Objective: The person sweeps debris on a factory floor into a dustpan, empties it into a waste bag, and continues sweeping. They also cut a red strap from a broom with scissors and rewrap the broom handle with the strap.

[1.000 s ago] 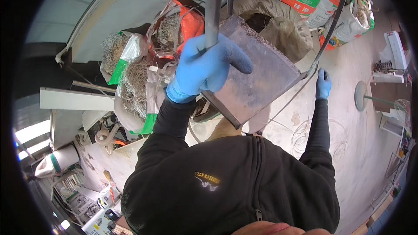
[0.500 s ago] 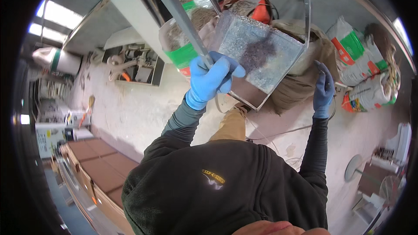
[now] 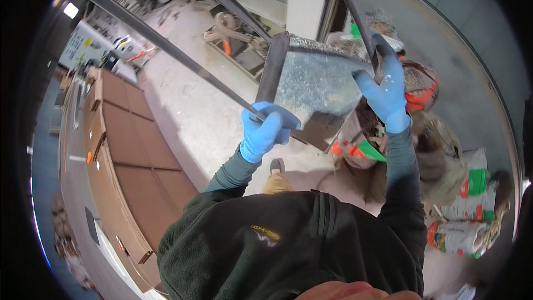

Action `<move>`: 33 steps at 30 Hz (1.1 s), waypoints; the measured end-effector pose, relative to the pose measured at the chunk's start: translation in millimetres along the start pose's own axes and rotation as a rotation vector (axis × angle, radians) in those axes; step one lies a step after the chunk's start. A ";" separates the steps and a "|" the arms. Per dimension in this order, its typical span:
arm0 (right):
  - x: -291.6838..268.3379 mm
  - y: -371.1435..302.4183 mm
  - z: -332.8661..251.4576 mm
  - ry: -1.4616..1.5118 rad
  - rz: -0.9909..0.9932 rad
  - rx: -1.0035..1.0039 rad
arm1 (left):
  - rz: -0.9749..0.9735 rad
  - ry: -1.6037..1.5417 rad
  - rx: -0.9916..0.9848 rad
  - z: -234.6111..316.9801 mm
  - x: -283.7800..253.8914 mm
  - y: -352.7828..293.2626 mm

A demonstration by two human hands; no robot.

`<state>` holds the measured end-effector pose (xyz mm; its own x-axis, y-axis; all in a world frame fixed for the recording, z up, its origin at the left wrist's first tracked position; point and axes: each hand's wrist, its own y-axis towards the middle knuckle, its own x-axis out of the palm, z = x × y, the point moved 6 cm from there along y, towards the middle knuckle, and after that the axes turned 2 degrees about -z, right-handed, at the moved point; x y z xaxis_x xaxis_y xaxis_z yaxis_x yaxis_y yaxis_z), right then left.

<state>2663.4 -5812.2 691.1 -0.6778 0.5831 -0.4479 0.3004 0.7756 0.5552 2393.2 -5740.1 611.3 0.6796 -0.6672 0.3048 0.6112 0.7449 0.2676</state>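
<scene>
A square metal bucket (image 3: 313, 91) sits a little above the picture's centre, toward 1 o'clock, tipped so its open side faces the camera. Pale wood shavings (image 3: 302, 108) cling across its speckled grey inside, thickest near the lower left corner; how deep they lie cannot be told. Its left wall is dark and its rim looks rough with the same pale bits.

The left hand (image 3: 266, 130), in a blue glove, is closed around a thin dark bar (image 3: 183, 61) at the bucket's 8 o'clock corner. The right hand (image 3: 386, 91), also in a blue glove, grips the bucket's right edge at 3 o'clock, fingers curled over the rim near a second dark bar (image 3: 350, 5). The two hands are well apart, one on each side of the bucket.

At 4 o'clock from the bucket stand bulging sacks (image 3: 469, 189) with green and orange print, partly hidden by the right arm; what they hold is hard to make out. At 9 o'clock runs a row of brown cabinets (image 3: 125, 150), bent by the lens and cut off by the dark rim
</scene>
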 end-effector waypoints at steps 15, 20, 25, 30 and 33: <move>506.0 223.0 -32.9 0.179 -0.218 -0.184 | 0.450 0.272 0.088 105.5 -418.5 54.3; 645.3 255.5 -4.0 0.199 -0.457 -0.208 | 0.852 0.140 0.208 152.0 -525.5 59.4; 767.0 297.3 34.1 0.233 -0.484 -0.371 | 0.970 0.121 0.311 171.1 -628.3 90.2; 888.4 373.4 49.6 0.293 -0.500 -0.453 | 1.069 0.155 0.274 187.2 -728.7 135.8; 964.5 410.8 41.6 0.316 -0.546 -0.499 | 1.037 0.160 0.271 209.8 -782.8 142.8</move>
<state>2161.0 -4921.2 458.1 -0.8225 -0.0017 -0.5687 -0.4136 0.6882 0.5961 1863.4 -5110.6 602.7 0.8706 0.3102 0.3818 -0.3887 0.9095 0.1473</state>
